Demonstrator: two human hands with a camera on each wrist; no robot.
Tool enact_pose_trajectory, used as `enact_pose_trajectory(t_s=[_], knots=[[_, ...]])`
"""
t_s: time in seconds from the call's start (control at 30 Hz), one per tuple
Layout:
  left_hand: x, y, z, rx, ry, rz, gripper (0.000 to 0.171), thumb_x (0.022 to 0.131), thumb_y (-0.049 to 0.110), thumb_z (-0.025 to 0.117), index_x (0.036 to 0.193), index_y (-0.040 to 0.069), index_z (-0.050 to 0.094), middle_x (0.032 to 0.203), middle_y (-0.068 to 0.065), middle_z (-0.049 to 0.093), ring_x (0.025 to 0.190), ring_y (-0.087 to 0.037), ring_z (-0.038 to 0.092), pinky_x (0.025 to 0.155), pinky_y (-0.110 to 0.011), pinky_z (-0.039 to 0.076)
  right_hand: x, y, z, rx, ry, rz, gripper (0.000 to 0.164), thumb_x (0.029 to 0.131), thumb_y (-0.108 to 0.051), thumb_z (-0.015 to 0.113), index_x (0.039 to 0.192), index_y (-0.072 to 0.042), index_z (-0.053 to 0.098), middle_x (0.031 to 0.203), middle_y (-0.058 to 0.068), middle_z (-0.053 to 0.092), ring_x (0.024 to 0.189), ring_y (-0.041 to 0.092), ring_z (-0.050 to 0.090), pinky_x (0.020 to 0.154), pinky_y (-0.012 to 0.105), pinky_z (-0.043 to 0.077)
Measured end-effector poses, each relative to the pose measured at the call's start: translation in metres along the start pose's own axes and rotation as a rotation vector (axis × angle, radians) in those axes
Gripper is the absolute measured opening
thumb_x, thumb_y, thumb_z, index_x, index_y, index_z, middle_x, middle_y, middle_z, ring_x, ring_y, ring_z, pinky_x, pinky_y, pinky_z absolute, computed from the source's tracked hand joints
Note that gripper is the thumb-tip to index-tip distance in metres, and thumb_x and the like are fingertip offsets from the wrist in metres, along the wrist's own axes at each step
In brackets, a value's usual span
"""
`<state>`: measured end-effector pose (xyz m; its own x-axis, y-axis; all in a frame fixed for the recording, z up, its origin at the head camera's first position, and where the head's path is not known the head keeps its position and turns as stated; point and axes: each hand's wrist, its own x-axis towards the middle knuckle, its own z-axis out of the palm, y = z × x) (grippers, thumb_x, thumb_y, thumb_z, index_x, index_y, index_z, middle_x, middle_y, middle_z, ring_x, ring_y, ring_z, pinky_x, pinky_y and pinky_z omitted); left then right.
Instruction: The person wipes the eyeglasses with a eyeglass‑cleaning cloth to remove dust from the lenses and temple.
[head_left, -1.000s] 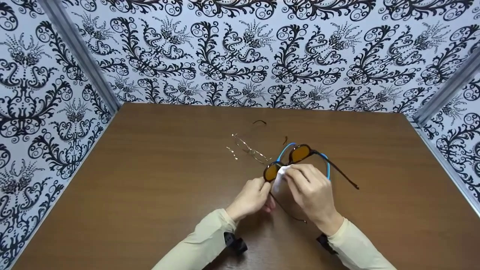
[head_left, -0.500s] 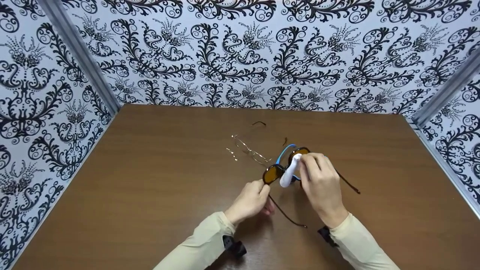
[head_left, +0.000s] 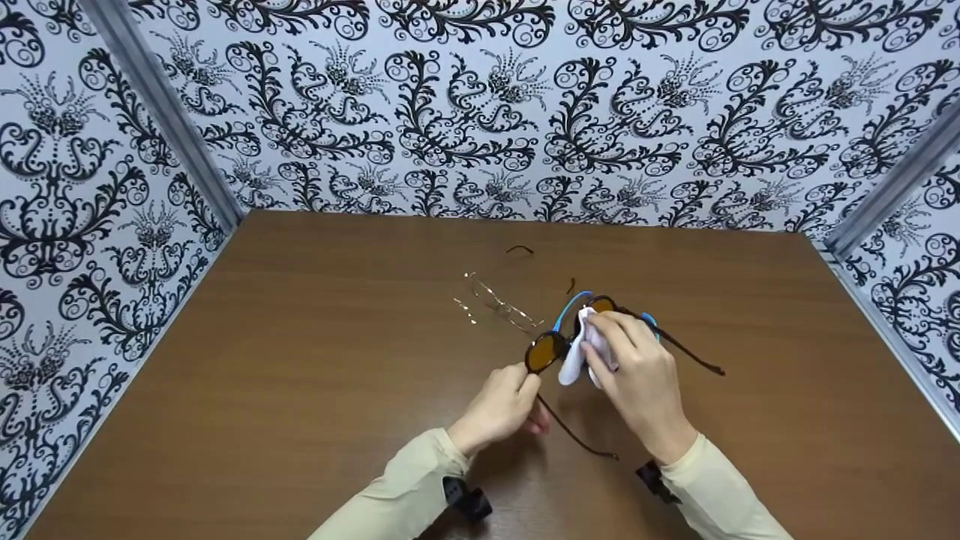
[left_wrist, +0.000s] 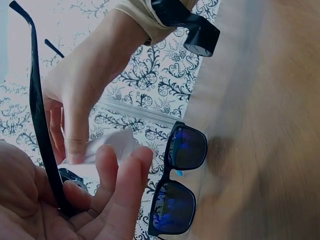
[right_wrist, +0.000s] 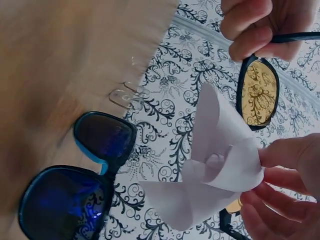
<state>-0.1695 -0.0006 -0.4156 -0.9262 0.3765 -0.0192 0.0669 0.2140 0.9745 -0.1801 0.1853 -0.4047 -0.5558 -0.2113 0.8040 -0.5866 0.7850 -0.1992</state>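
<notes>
1. Pinching one end, the left hand (head_left: 501, 401) holds amber-lensed glasses (head_left: 544, 352) above the table (head_left: 300, 360); the right hand (head_left: 641, 379) grips a white cloth (head_left: 574, 364).
2. Leftward, wide tabletop reaches the patterned wall (head_left: 52, 225).
3. From the head, cloth hides much of one lens; sunglasses (left_wrist: 188, 149) behind are mostly covered.

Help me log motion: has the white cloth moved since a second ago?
Yes, the white cloth has moved right in the head view, farther from the wire-framed glasses.
</notes>
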Motion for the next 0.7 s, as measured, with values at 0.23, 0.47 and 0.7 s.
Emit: enact_pose_trajectory(t_s=[0.23,0.47,0.7], knots=[[-0.001,0.002,0.002,0.047,0.009,0.028,0.020,0.093,0.000,0.040,0.077,0.003,0.052,0.055,-0.012,0.062,0.046,-0.021,0.063,0.049,-0.044,0.055,-0.003,0.004,0.002,-0.049,0.067,0.017,0.021,0.076,0.007,0.076,0.095,0.000,0.071,0.090,0.013,0.065,0.080,0.030,0.062,0.069,0.044,0.054],[-0.001,0.003,0.003,0.097,0.010,0.014,0.021,0.091,0.000,0.040,0.074,0.004,0.053,0.053,-0.009,0.061,0.044,-0.019,0.061,0.048,-0.043,0.055,0.006,0.001,0.006,-0.135,0.155,0.072,0.011,0.080,0.007,0.071,0.090,0.005,0.067,0.084,0.018,0.063,0.071,0.035,0.062,0.062,0.046,0.054],[-0.002,0.002,0.005,0.060,0.039,0.021,0.022,0.093,0.000,0.041,0.074,0.003,0.052,0.056,-0.014,0.063,0.046,-0.021,0.063,0.047,-0.040,0.055,0.011,-0.002,0.006,0.018,0.107,0.058,0.015,0.079,0.006,0.072,0.092,0.000,0.068,0.089,0.013,0.063,0.077,0.030,0.062,0.067,0.044,0.054]])
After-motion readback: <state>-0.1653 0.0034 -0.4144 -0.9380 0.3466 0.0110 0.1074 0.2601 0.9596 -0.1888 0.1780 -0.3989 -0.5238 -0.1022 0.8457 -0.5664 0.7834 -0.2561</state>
